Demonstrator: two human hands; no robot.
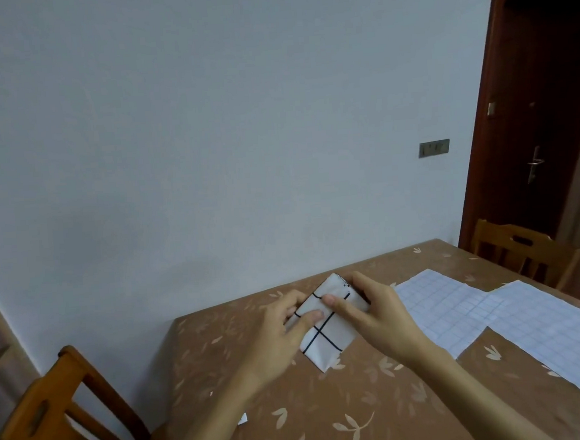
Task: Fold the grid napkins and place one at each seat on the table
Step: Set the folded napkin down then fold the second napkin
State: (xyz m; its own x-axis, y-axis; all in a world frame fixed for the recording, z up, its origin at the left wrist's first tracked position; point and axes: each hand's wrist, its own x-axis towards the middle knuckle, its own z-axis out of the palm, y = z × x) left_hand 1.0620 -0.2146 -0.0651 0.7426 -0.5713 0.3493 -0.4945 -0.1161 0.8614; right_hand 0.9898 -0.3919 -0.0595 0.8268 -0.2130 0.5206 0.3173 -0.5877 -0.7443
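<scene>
A folded white napkin with black grid lines (328,344) lies diagonally on the brown leaf-patterned table (295,408), straight ahead. The left hand (282,327) and right hand (374,313) flank it equally, each pinching its far half, thumbs on top.

The folded napkin (327,327) is white with bold black grid lines. Two flat napkins (442,308) (550,335) are white with a fine pale-blue grid. The counter (260,411) is covered in brown with cream leaf sprigs. The chairs (53,384) (541,253) are orange-brown wood, the door (548,98) is dark reddish-brown and the wall (206,122) is pale grey-blue.
</scene>
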